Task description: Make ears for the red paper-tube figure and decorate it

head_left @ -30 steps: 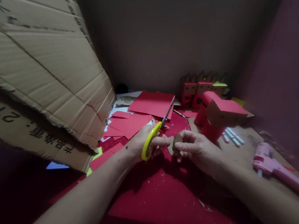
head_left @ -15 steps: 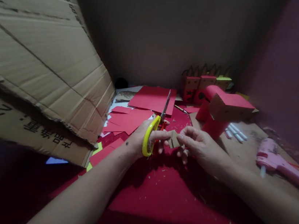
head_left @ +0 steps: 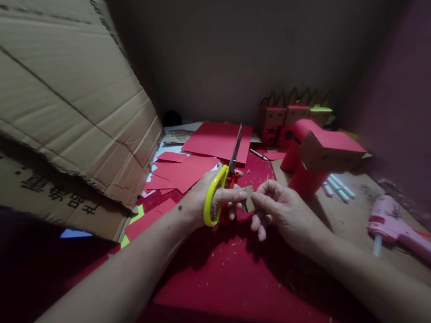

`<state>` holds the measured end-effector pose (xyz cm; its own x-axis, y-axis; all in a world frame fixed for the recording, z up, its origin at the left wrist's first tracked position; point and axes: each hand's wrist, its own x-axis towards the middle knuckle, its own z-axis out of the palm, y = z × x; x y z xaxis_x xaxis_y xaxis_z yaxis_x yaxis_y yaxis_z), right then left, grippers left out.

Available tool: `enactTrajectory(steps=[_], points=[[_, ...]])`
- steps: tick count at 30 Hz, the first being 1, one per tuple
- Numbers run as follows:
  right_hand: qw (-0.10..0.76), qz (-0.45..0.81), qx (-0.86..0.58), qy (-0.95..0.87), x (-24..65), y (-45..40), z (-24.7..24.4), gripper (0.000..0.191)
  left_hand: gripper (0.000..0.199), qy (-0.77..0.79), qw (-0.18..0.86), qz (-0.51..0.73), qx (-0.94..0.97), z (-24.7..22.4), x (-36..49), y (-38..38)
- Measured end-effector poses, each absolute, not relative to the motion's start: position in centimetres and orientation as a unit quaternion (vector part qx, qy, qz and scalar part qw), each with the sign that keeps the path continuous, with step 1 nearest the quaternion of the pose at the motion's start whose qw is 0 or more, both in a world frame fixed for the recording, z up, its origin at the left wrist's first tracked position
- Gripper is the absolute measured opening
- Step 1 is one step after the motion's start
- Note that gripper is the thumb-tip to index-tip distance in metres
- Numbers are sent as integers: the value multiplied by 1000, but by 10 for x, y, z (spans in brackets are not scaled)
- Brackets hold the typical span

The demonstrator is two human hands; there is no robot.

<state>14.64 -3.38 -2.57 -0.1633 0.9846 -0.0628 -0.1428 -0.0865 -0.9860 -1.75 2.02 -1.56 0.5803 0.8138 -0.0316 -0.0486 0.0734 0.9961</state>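
A small, flat, roughly rectangular piece of brown cardboard (head_left: 248, 199) is held between the two hands, above the dark red surface of the table (head_left: 223, 277). Its broad face is plain and light tan, with a darker strip along the left edge; the fingertips cover part of its outline, so the exact shape cannot be told.

The right hand (head_left: 290, 212) pinches the piece at its right side between thumb and fingers, the other fingers curled loosely below. The left hand (head_left: 201, 200) meets its left edge with an extended digit and appears to grip it there, though the underside is hidden.

The left hand also carries a pair of scissors with a yellow plastic handle and slim metal blades (head_left: 221, 175). The yellow loop sits around part of that hand, and the blades lie close together, pointing forward and slightly right. Something red shows beside the handle, too covered to identify.

Beyond the blades lies a large red paper sheet (head_left: 210, 140). To the right stand a red paper-and-cardboard figure (head_left: 331, 151), several pale, slender sticks (head_left: 338, 187) and a pink glue gun (head_left: 397, 227).
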Motion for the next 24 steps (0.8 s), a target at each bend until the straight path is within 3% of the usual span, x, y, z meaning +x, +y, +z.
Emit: enactTrajectory(steps=[12,24], points=[[498,620,-412,-446,147,-34,-24,30,60,314,655,318,609,-3,-13,12],[479,658,-395,-427,150,-33,-26,14,52,340,619,298,642,-4,-16,13]])
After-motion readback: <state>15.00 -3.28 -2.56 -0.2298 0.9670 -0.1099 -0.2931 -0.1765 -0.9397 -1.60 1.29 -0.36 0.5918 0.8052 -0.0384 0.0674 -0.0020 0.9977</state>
